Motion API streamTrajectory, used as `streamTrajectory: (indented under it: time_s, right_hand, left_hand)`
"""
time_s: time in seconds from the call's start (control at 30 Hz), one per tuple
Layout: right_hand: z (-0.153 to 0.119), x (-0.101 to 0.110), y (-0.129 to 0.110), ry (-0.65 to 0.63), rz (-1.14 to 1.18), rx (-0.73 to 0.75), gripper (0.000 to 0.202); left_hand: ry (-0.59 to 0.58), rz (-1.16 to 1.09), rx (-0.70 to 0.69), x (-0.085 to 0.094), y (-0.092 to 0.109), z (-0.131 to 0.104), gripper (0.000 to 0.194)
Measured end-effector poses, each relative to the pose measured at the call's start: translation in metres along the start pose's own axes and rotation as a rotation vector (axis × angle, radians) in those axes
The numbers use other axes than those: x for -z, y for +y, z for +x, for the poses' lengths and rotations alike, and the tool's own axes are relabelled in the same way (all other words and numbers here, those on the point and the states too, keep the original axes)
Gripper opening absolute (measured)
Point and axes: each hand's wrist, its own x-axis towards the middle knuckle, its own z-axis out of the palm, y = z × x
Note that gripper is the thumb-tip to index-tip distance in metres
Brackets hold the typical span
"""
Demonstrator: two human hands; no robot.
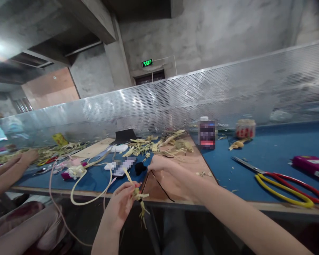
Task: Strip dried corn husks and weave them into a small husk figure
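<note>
My left hand (122, 200) is closed around a small bundle of pale yellow dried husk strips (141, 195) in front of the table edge. A dark band circles the bundle, and its frayed ends hang down. Reaching over a brown board (187, 177), my right hand (159, 164) has its fingers pinched together at a thin black cord (162, 187). That cord trails from the fingertips across the board toward its front edge. Just left of those fingers sits a fuzzy black clump (140, 168). Loose husk pieces (175, 145) lie behind the right hand.
Scissors with red and yellow handles (284, 184) and a purple box (312, 166) lie at right. Behind stand a blurred bottle (207, 134) and a jar (245, 128). A phone (124, 167) and looping pale cable (73, 191) are left. A co-worker's hands (28, 157) touch plant material.
</note>
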Motion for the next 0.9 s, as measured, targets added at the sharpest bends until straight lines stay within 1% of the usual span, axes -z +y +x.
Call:
streamTrajectory:
  time_s: [0.1, 0.17, 0.23, 0.3, 0.33, 0.4, 0.53, 0.63, 0.8, 0.9]
  right_hand:
    - [-0.006, 0.016, -0.003, 0.032, 0.012, -0.030, 0.020]
    - [-0.010, 0.024, -0.007, 0.045, 0.042, -0.007, 0.022]
    - [-0.014, 0.028, -0.012, 0.069, 0.106, 0.044, 0.017]
    - [-0.017, 0.030, -0.016, 0.084, 0.207, 0.058, 0.006]
    - [-0.018, 0.030, -0.016, 0.083, 0.256, 0.046, 0.005]
    - [-0.018, 0.031, -0.015, 0.089, 0.324, 0.010, 0.012]
    - [-0.018, 0.035, -0.007, 0.181, 0.324, -0.019, 0.010]
    - [-0.020, 0.040, -0.008, 0.225, 0.373, -0.042, 0.012]
    - [-0.025, 0.043, -0.021, 0.231, 0.564, -0.131, 0.011]
    - [-0.029, 0.048, -0.025, 0.187, 0.670, -0.168, 0.009]
  left_hand:
    - [-0.062, -0.038, 0.030, -0.004, 0.000, 0.003, 0.007]
    - [-0.124, -0.045, 0.050, -0.011, -0.001, 0.007, 0.006]
    - [-0.162, -0.034, 0.071, -0.018, -0.003, 0.014, 0.006]
    - [-0.185, -0.020, 0.081, -0.026, -0.006, 0.022, 0.006]
    - [-0.191, -0.012, 0.080, -0.030, -0.007, 0.026, 0.007]
    - [-0.197, -0.003, 0.064, -0.038, -0.010, 0.034, 0.009]
    - [-0.264, 0.022, 0.060, -0.049, -0.009, 0.045, 0.012]
    - [-0.293, 0.052, 0.058, -0.056, -0.007, 0.052, 0.012]
    - [-0.345, 0.083, 0.127, -0.067, -0.009, 0.056, 0.009]
    - [-0.309, 0.093, 0.039, -0.066, -0.010, 0.052, 0.009]
